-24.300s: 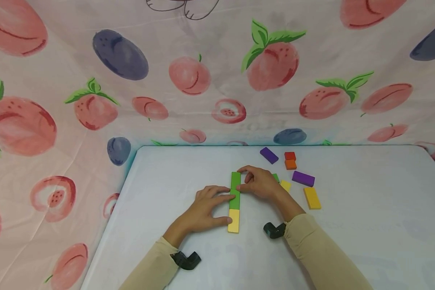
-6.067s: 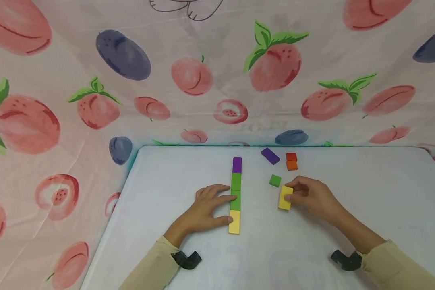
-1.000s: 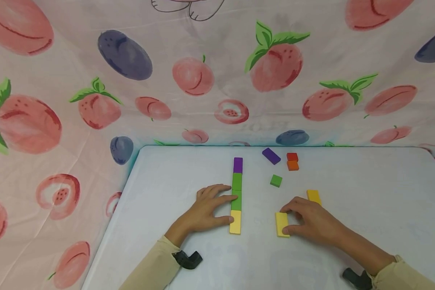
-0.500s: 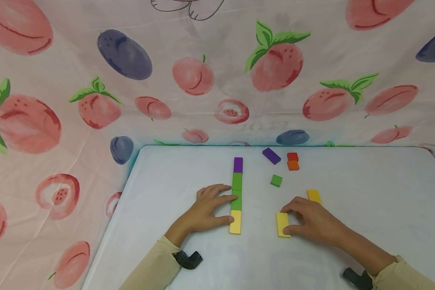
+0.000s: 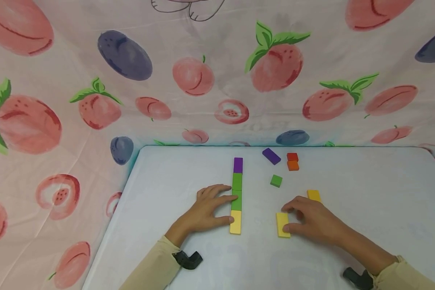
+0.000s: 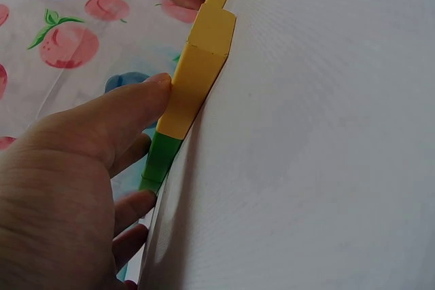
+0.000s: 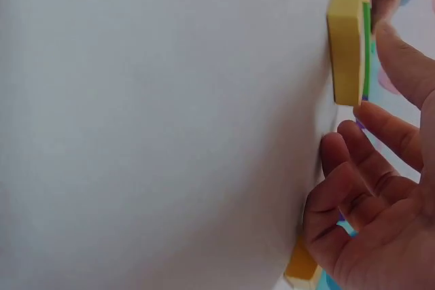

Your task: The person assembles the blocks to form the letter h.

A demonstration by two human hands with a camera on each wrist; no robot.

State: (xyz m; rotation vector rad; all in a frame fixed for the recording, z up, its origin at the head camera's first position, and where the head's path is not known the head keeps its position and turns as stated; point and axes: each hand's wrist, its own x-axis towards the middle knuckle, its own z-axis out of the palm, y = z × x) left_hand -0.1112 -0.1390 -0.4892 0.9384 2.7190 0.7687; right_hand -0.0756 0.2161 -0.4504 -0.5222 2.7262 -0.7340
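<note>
A straight row of blocks lies at mid-table: a purple block (image 5: 238, 165) at the far end, two green blocks (image 5: 237, 181), then a yellow block (image 5: 235, 222) nearest. My left hand (image 5: 199, 213) rests along the row's left side, fingers extended, thumb touching the yellow block and a fingertip on the nearer green one. To the right, a second yellow block (image 5: 282, 225) lies flat. My right hand (image 5: 313, 221) is beside it, thumb and index finger spread around its corner. In the right wrist view, the thumb (image 7: 404, 62) stands slightly off this yellow block (image 7: 346, 49); the index fingertip is close to its end.
Behind my right hand a third yellow block (image 5: 313, 195) is partly hidden. Farther back lie a small green block (image 5: 276, 181), a purple block (image 5: 271, 156), a red block (image 5: 292, 156) and an orange block (image 5: 293, 165). A fruit-print cloth (image 5: 203, 48) rises behind the white table (image 5: 377, 225).
Over several seconds a purple block joined the row's far end, and my right hand brought the yellow block nearer. In the last half second its index finger lifts slightly; my left hand stays still.
</note>
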